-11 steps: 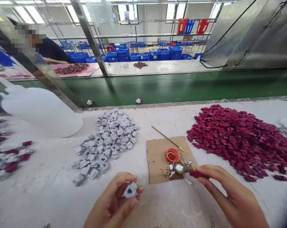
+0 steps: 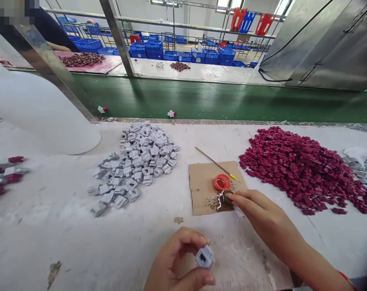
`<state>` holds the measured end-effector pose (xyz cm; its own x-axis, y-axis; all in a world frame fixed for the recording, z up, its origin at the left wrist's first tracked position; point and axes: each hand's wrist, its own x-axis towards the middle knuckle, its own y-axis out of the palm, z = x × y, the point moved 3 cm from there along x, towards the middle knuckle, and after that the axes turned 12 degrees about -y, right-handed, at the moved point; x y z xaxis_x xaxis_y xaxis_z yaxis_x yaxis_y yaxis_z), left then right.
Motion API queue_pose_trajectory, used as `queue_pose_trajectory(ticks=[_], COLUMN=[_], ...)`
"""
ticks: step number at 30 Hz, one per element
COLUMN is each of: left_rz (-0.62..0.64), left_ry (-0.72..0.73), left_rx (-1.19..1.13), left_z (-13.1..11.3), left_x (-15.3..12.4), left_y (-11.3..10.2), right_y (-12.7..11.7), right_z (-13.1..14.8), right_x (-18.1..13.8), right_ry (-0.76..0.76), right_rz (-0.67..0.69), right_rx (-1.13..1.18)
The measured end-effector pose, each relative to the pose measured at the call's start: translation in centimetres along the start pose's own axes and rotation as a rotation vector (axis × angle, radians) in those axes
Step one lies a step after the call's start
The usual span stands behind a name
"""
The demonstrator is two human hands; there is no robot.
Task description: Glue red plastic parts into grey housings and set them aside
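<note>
My left hand point(image 2: 179, 262) is near the table's front edge, fingers pinched on a small grey plastic housing point(image 2: 204, 256) with a square hole. My right hand point(image 2: 259, 216) reaches forward onto a brown cardboard square point(image 2: 201, 190), its fingertips closed and pressed at a shiny glue blob point(image 2: 221, 199) just below a small red cap point(image 2: 222, 182). What the fingertips hold is hidden. A pile of grey housings point(image 2: 137, 163) lies left of the cardboard. A heap of dark red plastic pieces point(image 2: 304, 169) lies to its right.
A thin stick point(image 2: 215, 163) rests on the cardboard's far edge. A white plastic sheet point(image 2: 40, 109) bulges at the left. Mixed grey and red parts point(image 2: 4, 173) lie far left. Beyond runs a green conveyor belt point(image 2: 232, 101) carrying two small parts. Another person stands at the far bench.
My right hand has moved forward and left onto the cardboard, to the glue blob; the dark red piece it held no longer shows. My left hand with the grey housing sits lower in view.
</note>
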<state>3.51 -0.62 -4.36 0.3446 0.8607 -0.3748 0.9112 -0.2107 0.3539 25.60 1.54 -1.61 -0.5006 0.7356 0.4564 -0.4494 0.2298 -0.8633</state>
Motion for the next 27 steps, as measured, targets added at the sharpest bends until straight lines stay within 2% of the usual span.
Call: queue_pose_trajectory(ticks=[3,7,10,13,17,22,27], left_rz=[-0.052,-0.163,-0.197,-0.208,-0.207,-0.229,-0.251], left_ry=[0.141,0.348,0.421,0.469,0.476,0.500,0.522], left_rx=[0.172,0.523,0.745,0.907,1.016,1.052,1.051], left_z=[0.1,0.2,0.6,1.0,1.3,1.4,1.6], left_x=[-0.1,-0.2,-0.2,-0.3,-0.5,-0.6,-0.7], left_y=[0.0,-0.1,0.1,0.3,0.4,0.6,0.8], right_y=[0.0,-1.2,-1.7,-0.9,1.0,2.3,2.5], right_z=[-0.1,0.8,2.1,3.9,6.4,7.9,8.1], right_x=[0.5,0.8,0.0,-1.4,-2.4,-2.6,-2.7], right_ry=[0.007,0.044,0.187,0.363,0.370,0.295,0.281], right_rz=[0.017,-0.081,-0.148,-0.164,-0.194,-0.156,-0.133], right_rx=[-0.031,-0.030,0.098,0.336,0.538,0.570,0.516])
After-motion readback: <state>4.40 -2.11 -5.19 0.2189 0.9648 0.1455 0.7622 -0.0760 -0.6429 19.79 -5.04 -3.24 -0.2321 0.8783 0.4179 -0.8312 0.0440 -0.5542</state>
